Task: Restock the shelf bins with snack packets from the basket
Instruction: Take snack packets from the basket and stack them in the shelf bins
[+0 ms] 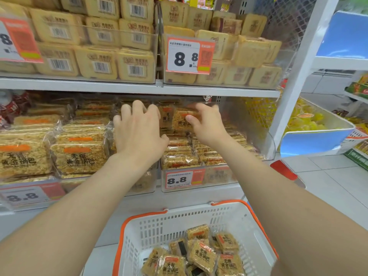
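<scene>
The golden clear-wrapped snack packet (182,120) pinched by the right hand (206,126) could be spilled if the stack (180,156) under the spread left hand (139,134) is crowded.

Pale biscuit packs (95,65) stacked on upper shelf (119,86), 8.8 price tag (189,56) in front. Yellow packets (304,121) in blue-edged tub (310,140) at right. White floor tiles (328,182).

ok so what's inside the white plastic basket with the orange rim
Golden crispy-rice snack packets in clear wrap lie piled in the white plastic basket. Anything beneath the pile is covered, and the frame cuts off the near end.
</scene>
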`<action>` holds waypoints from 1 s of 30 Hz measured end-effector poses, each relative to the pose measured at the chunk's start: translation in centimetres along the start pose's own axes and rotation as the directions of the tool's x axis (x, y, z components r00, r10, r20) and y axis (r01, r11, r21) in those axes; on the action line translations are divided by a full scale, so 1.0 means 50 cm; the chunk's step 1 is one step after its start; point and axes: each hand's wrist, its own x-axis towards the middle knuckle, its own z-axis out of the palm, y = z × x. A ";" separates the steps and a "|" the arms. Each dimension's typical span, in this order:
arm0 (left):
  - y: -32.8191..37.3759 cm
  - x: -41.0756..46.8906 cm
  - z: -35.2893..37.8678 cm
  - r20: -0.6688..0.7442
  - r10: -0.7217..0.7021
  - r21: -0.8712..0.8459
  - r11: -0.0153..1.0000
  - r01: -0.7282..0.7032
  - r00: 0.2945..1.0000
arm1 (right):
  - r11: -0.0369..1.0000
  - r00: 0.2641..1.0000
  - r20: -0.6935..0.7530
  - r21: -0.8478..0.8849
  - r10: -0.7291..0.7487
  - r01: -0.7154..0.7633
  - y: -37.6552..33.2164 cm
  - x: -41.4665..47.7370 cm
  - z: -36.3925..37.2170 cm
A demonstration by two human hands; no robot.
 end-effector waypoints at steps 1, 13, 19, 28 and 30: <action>-0.003 0.003 0.006 0.021 0.009 0.025 1.000 -0.010 1.000 | 1.000 1.000 -0.004 -0.023 0.005 -0.005 -0.004 0.011 0.016; -0.027 0.012 0.026 0.159 0.003 0.044 0.999 -0.010 0.987 | 0.951 0.979 -0.189 -0.308 -0.071 0.009 -0.030 0.038 0.099; -0.027 0.013 0.031 0.146 0.017 0.076 0.997 -0.028 0.989 | 0.963 0.989 -0.092 -0.252 -0.120 0.093 -0.028 0.047 0.094; -0.027 0.014 0.031 0.150 0.018 0.083 0.996 -0.031 0.989 | 0.966 0.992 -0.079 -0.246 -0.101 0.079 -0.030 0.026 0.096; -0.027 0.012 0.031 0.149 0.022 0.076 0.997 -0.033 0.989 | 0.933 0.992 -0.057 -0.350 -0.115 0.088 -0.028 0.013 0.087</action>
